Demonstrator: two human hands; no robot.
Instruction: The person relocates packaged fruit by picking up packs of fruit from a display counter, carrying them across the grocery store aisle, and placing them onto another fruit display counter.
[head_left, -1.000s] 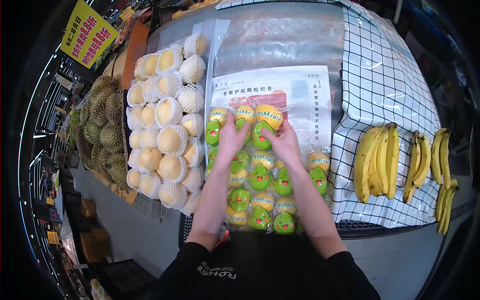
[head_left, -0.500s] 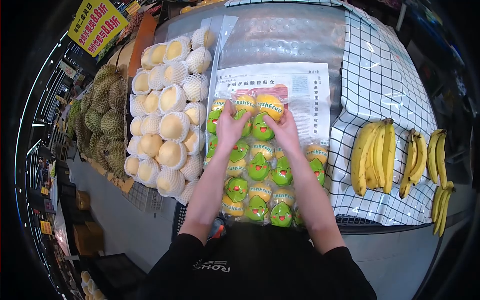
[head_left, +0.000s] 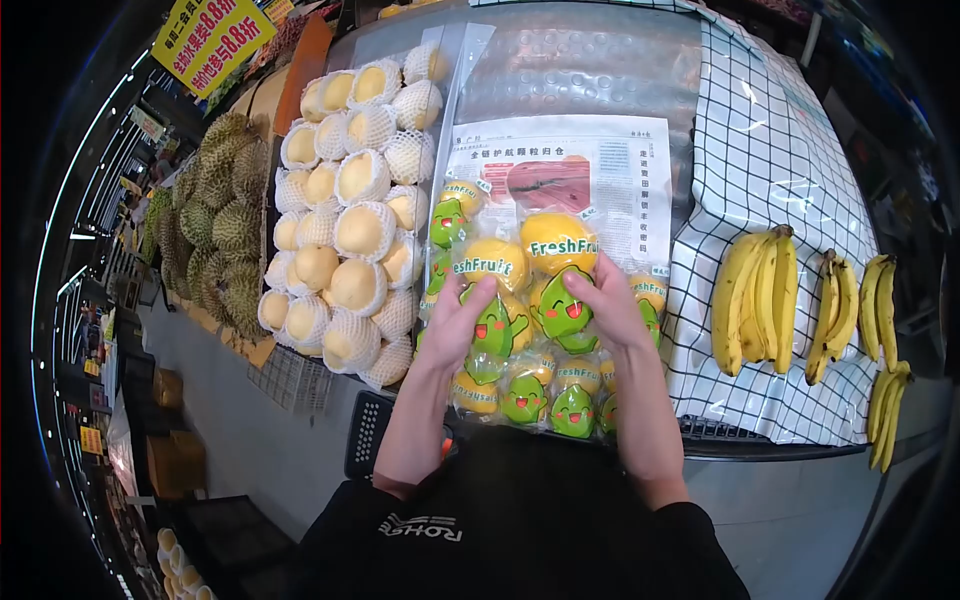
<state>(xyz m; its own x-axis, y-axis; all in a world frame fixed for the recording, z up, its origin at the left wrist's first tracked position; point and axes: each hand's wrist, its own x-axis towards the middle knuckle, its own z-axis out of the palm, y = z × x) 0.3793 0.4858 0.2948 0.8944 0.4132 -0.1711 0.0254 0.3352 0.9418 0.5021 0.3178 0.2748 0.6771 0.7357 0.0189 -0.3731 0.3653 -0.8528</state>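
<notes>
My left hand (head_left: pixel 455 325) is closed around a yellow fruit in a clear printed bag (head_left: pixel 490 262), thumb on its front. In my right hand (head_left: pixel 612 312) is a second bagged yellow fruit (head_left: pixel 558 245), marked "FreshFruit" with a green smiling cartoon. Both are raised toward me, side by side, above more bagged fruits (head_left: pixel 573 408) laid in rows on the display. Part of the rows is hidden behind my hands and the held fruits. A newspaper sheet (head_left: pixel 630 190) lies beyond them, its red picture uncovered.
Left of a clear divider, pale round fruits in white foam nets (head_left: pixel 360 232) are heaped. Durians (head_left: pixel 215 220) lie farther left, under a yellow sign (head_left: pixel 213 45). To the right, bananas (head_left: pixel 757 300) rest on a checked cloth (head_left: pixel 740 140). Bubble wrap (head_left: pixel 590 70) covers the back.
Both hands have drawn back toward me from the newspaper's edge, lifting two bagged fruits with them. The newspaper's lower part now shows more. The view has shifted slightly.
</notes>
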